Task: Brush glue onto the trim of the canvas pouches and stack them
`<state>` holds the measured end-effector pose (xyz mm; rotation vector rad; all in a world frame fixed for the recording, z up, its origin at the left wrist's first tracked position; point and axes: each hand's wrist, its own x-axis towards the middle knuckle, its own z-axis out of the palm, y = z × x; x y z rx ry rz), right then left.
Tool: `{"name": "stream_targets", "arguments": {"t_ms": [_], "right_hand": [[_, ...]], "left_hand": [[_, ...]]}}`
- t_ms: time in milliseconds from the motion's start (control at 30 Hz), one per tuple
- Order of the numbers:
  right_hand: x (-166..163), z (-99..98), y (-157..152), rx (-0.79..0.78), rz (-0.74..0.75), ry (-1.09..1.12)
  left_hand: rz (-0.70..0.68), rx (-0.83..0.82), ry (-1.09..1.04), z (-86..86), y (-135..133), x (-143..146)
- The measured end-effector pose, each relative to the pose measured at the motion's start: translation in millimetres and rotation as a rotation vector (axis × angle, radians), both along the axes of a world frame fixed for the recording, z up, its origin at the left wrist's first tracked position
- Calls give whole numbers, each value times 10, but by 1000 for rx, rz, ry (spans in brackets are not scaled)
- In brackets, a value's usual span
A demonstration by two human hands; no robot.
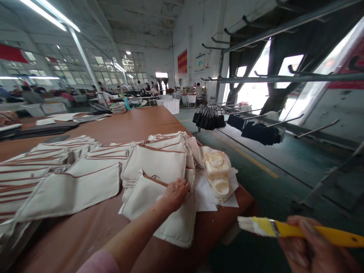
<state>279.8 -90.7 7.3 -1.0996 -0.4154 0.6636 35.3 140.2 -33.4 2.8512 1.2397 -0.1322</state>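
Note:
My left hand (175,194) lies on a cream fabric pouch (159,208) near the table's right end, its fingers curled over the pouch's upper right edge. Off the table's corner, my right hand (311,246) grips the yellow handle of a flat paintbrush (273,227), bristles pointing left toward the pouch. Just right of the left hand, a glue-crusted container (217,172) rests on white paper (206,197). More cream pouches with brown trim (156,163) lie stacked behind.
Rows of pouches (57,170) cover the brown table (136,125) to the left. A metal rack (284,79) with dark bags hanging (260,132) stands at the right over a green floor. Other workers sit far back in the hall.

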Motion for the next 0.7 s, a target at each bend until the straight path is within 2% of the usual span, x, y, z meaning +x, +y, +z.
{"name": "stream_targets", "arguments": {"t_ms": [67,133,200,267,367,467,567,700], "right_hand": [[-59,30,30,-6,-55,3],[-30,-33,84,-1,-108,-97],[80,-174,173,-32,-124,-296],[222,-336,305,-131,-105,-574],[373,-520,602,-208,7,-879],[400,-641,978,-193,132,-975],[387,-787,1327,-201,217,-1052],[431,-935,1569,-242,258,-1124]], "left_hand": [[13,-6,3,-15,-44,18],[19,-6,-5,0,-113,-5],[12,2,-21,27,-202,-74],[-7,-3,-21,48,-297,-181],[-16,-38,17,73,-421,-360],[14,-43,24,155,-515,-487],[129,-11,-59,298,-597,-541],[190,-5,-159,370,-670,-579]]}}
